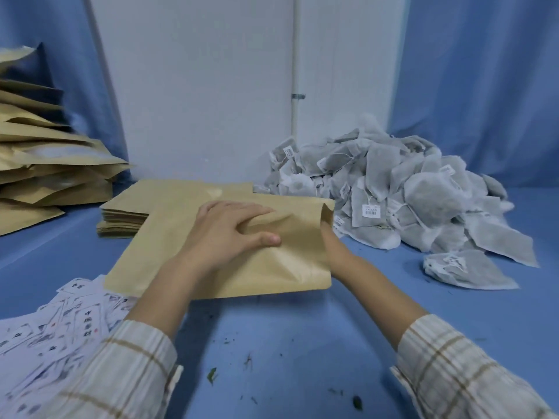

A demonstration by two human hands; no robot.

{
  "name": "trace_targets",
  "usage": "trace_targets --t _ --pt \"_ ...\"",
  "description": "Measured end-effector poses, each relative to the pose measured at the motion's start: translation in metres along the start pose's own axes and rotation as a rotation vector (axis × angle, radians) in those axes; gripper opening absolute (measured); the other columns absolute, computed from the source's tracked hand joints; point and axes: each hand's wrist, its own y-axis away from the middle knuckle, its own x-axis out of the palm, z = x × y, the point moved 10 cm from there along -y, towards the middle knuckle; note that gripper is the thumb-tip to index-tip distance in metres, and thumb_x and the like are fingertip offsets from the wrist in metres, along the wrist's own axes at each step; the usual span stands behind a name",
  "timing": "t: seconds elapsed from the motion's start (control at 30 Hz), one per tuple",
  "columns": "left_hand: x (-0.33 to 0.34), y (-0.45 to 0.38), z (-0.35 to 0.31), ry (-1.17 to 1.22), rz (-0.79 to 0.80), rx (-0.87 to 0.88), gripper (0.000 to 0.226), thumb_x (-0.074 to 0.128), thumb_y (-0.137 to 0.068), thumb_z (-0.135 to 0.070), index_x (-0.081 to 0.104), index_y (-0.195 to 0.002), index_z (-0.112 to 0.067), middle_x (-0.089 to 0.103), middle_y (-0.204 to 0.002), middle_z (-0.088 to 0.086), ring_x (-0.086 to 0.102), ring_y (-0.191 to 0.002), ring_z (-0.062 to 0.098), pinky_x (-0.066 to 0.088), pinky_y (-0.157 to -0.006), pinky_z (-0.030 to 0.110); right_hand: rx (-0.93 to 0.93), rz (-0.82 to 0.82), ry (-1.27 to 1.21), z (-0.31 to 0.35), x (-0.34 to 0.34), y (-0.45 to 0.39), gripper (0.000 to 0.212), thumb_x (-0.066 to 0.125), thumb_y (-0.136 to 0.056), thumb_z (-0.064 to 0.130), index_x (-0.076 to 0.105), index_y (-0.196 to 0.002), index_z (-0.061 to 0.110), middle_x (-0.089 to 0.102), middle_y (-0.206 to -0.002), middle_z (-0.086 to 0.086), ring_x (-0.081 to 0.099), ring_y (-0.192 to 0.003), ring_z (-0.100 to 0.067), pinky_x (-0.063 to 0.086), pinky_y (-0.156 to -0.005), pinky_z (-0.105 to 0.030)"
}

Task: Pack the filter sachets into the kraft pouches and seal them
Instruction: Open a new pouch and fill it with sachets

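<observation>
A kraft pouch [272, 273] lies on the blue table [287, 343] in front of me, its open mouth facing right. My left hand [230, 231] rests on top of it, and the paper bunches between thumb and fingers. My right hand [331, 241] reaches into the mouth of the pouch. Only its wrist end shows and its fingers are hidden inside. A large heap of grey-white filter sachets [393, 189] with strings and small tags sits at the right. One sachet [465, 267] lies apart at the heap's near edge.
A flat stack of empty kraft pouches [127, 213] lies just behind the one I hold. Bulkier kraft pouches [45, 164] are piled at the far left. Printed white labels [60, 322] are scattered at the near left. Herb crumbs [211, 375] dot the table.
</observation>
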Motion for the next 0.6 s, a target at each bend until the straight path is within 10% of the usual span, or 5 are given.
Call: trace_targets --t 0.13,0.23,0.43,0.6 --pt "0.041 -0.014 -0.014 0.175 0.022 -0.061 0.035 0.053 -0.064 -0.080 0.066 -0.081 -0.052 0.062 -0.074 -0.019 0.050 -0.084 -0.012 0.036 -0.090 0.032 -0.345 -0.095 0.253 0.008 -0.060 0.012 0.044 0.056 -0.084 0.001 0.059 -0.056 0.035 0.054 -0.049 0.023 0.049 -0.054 0.003 0.035 -0.050 -0.005" --pt "0.078 -0.019 -0.021 0.345 0.081 -0.155 0.038 0.055 -0.061 -0.079 0.067 -0.076 -0.046 0.061 -0.065 -0.019 0.054 -0.066 -0.005 0.039 -0.060 0.027 -0.467 -0.173 0.441 -0.007 -0.105 0.019 0.026 0.064 -0.080 0.007 0.074 -0.093 0.027 0.065 -0.069 0.028 0.056 -0.065 0.013 0.039 -0.063 -0.004" --pt "0.125 -0.025 -0.036 0.411 0.159 -0.227 0.045 0.059 -0.051 -0.083 0.058 -0.094 -0.070 0.063 -0.086 -0.038 0.055 -0.083 -0.018 0.042 -0.067 0.016 0.027 -0.260 1.295 -0.087 -0.186 0.008 0.051 0.054 -0.082 0.045 0.047 -0.130 0.028 0.047 -0.132 -0.003 0.042 -0.120 -0.027 0.035 -0.095 -0.037" --pt "0.129 -0.028 -0.036 0.384 0.151 -0.251 0.049 0.056 -0.046 -0.086 0.055 -0.093 -0.073 0.065 -0.084 -0.033 0.058 -0.083 -0.009 0.042 -0.065 0.018 0.025 -0.358 1.411 -0.090 -0.198 0.006 0.033 0.043 -0.092 0.023 0.046 -0.123 0.016 0.055 -0.119 -0.009 0.052 -0.108 -0.031 0.041 -0.081 -0.036"
